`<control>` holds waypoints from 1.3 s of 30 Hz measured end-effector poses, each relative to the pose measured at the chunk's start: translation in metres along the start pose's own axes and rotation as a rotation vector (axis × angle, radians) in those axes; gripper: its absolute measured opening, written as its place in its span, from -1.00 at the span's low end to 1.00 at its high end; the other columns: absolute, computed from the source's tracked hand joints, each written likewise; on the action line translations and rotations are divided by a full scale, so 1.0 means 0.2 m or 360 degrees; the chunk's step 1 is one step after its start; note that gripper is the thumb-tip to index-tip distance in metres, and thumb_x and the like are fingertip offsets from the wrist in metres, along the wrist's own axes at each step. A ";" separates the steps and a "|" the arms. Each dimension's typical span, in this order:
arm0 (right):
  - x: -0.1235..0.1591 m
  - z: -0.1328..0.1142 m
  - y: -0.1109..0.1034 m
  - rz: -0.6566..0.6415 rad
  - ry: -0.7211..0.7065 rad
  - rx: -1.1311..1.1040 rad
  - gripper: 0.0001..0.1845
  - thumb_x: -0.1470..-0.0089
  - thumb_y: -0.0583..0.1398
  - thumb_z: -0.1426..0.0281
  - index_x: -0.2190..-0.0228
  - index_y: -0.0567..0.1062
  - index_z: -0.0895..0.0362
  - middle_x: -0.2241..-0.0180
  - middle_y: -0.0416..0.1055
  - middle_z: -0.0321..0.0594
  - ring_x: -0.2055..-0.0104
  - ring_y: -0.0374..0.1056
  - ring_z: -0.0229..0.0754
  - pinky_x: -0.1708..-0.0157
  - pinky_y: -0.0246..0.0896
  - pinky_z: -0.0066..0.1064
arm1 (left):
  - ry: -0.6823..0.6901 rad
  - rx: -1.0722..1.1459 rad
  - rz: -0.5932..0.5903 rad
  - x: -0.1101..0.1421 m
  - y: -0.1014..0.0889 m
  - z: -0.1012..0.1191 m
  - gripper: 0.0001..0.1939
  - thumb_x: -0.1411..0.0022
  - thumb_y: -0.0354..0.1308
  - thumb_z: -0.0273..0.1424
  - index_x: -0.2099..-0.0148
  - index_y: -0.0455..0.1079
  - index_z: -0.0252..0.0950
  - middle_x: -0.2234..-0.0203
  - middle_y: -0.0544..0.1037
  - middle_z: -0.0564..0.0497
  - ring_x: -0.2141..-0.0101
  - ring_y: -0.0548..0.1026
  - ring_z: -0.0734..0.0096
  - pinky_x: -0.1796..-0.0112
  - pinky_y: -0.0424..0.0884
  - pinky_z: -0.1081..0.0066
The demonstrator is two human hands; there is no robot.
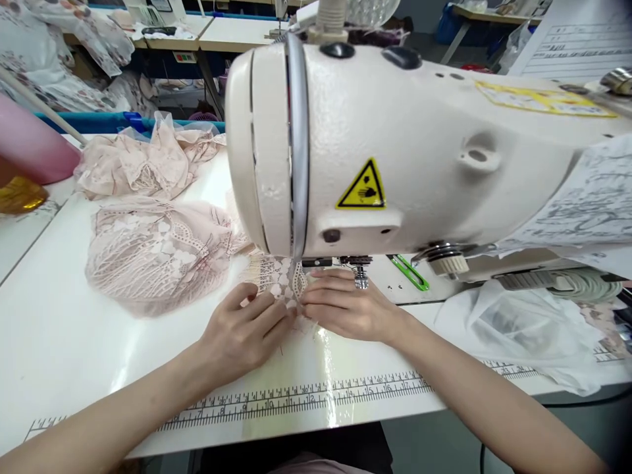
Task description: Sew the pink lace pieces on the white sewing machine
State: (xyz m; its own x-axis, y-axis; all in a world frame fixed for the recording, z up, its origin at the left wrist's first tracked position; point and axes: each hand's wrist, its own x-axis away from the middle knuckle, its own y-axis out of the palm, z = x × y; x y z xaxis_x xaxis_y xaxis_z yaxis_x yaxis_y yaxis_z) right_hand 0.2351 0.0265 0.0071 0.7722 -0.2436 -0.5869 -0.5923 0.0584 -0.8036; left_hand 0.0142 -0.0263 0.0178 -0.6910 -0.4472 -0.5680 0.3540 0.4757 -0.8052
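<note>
Pale pink lace fabric [279,271] lies under the head of a white sewing machine [395,138]. My left hand [249,326] is closed on the lace's near edge, its fingers curled. From the other side my right hand [345,306] grips the same edge, fingers pressed together and fingertips close to the left ones. The needle area is mostly hidden behind the machine head and my fingers. To the left, the rest of the lace piece [158,257] spreads in a loose heap on the white table [54,329].
Behind the heap lies more pink fabric [143,158], near a pink cone [34,141]. Green thread snips [409,272] lie under the machine arm. White translucent material [523,329] sits at right. A printed ruler [296,399] runs along the table's front edge.
</note>
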 end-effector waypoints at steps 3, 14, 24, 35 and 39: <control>0.00 0.00 0.00 0.0015 0.0010 -0.0040 -0.90 -0.21 0.19 0.48 0.35 0.51 0.14 0.34 0.59 -0.34 0.26 0.48 -0.37 -0.13 0.33 -0.37 | -0.0002 0.0060 -0.0004 0.01 0.02 -0.01 -0.92 -0.19 0.19 -0.62 0.27 0.45 -0.37 0.38 0.60 0.01 0.31 0.54 0.30 0.16 0.44 0.16; 0.08 -0.01 0.05 -0.0225 0.0095 0.0085 -0.87 -0.22 0.16 0.50 0.20 0.49 0.12 0.25 0.55 -0.25 0.12 0.44 -0.27 0.22 0.43 -0.43 | -0.0109 0.0310 -0.0284 0.06 0.08 -0.03 -0.73 -0.20 0.00 -0.56 0.08 0.41 -0.48 -0.04 0.51 -0.29 -0.07 0.48 0.07 -0.02 0.52 0.18; 0.08 -0.01 0.06 -0.0179 0.0107 0.0088 -0.83 -0.23 0.12 0.51 0.21 0.51 0.09 0.29 0.54 -0.28 0.18 0.44 -0.27 0.26 0.45 -0.44 | -0.0120 0.0347 -0.0268 0.03 0.07 -0.03 -0.78 -0.20 -0.01 -0.56 0.13 0.39 -0.44 0.01 0.55 -0.29 -0.03 0.51 0.08 0.03 0.55 0.20; 0.05 0.01 0.05 -0.0017 0.0114 0.0178 -0.86 -0.24 0.12 0.50 0.30 0.48 0.14 0.40 0.52 -0.31 0.28 0.42 -0.29 0.34 0.38 -0.44 | -0.0130 0.0311 -0.0263 0.03 0.09 -0.02 -0.72 -0.25 -0.01 -0.58 0.02 0.39 -0.46 -0.02 0.53 -0.25 -0.08 0.47 0.11 -0.03 0.51 0.17; 0.04 0.01 0.03 0.0052 0.0154 0.0277 -0.90 -0.22 0.14 0.50 0.29 0.48 0.14 0.37 0.53 -0.31 0.30 0.43 -0.30 0.42 0.33 -0.45 | -0.0146 0.0292 -0.0253 0.02 0.10 -0.02 -0.75 -0.28 -0.01 -0.57 0.04 0.40 -0.46 -0.02 0.53 -0.25 -0.07 0.48 0.13 -0.03 0.51 0.20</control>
State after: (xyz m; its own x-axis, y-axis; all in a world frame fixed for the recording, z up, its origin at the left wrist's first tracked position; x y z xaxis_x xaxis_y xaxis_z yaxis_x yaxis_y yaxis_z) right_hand 0.2392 0.0263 -0.0028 0.7223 -0.3304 -0.6076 -0.5616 0.2324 -0.7941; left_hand 0.0164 -0.0162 0.0001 -0.6899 -0.5765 -0.4379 0.3597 0.2520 -0.8984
